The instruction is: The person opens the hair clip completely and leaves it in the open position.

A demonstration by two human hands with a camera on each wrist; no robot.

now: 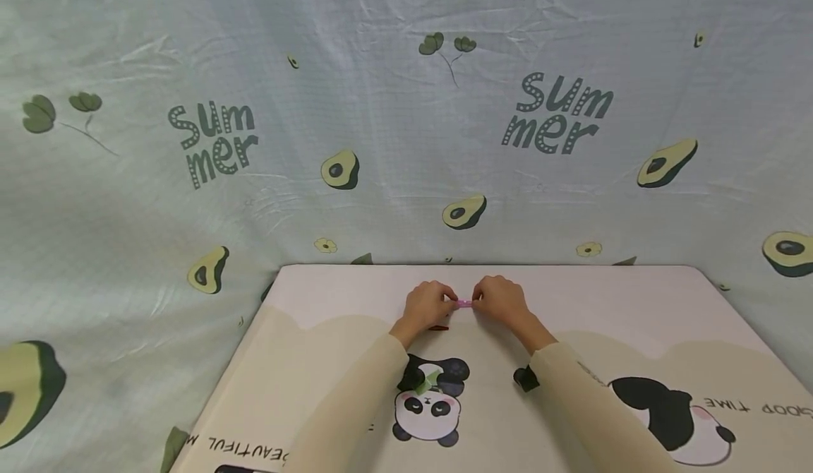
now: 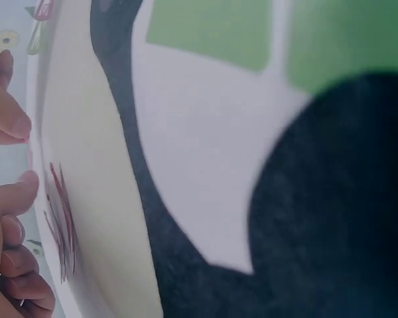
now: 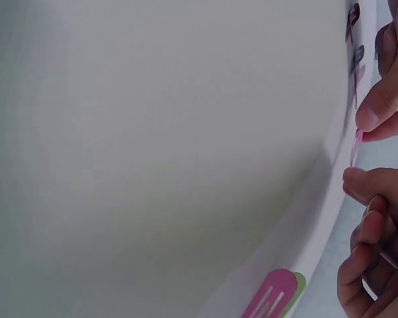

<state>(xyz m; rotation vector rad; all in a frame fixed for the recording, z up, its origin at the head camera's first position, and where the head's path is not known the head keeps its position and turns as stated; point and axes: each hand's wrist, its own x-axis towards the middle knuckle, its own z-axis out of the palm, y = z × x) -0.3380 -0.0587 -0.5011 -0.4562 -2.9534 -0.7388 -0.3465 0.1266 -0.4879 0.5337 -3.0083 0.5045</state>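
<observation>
In the head view, a small pink hair clip point(image 1: 465, 303) spans the gap between both hands. My left hand point(image 1: 430, 305) pinches its left end between thumb and fingers. The other end is pinched by my right hand point(image 1: 502, 298). Close up in the right wrist view, the pink clip point(image 3: 357, 138) shows as a thin strip between the fingertips, much of it covered. Several dark red hair clips point(image 2: 65, 218) lie on the table by my left hand, in the left wrist view. Beyond my right hand lies a rounded pink clip point(image 3: 273, 291) overlapping a green one point(image 3: 297, 291).
The table point(image 1: 356, 296) has a cover printed with pandas and lettering. A dark-edged object point(image 1: 238, 469) is cut off at the bottom left. Behind the table's far edge hangs a pale curtain point(image 1: 394, 120) with avocado prints.
</observation>
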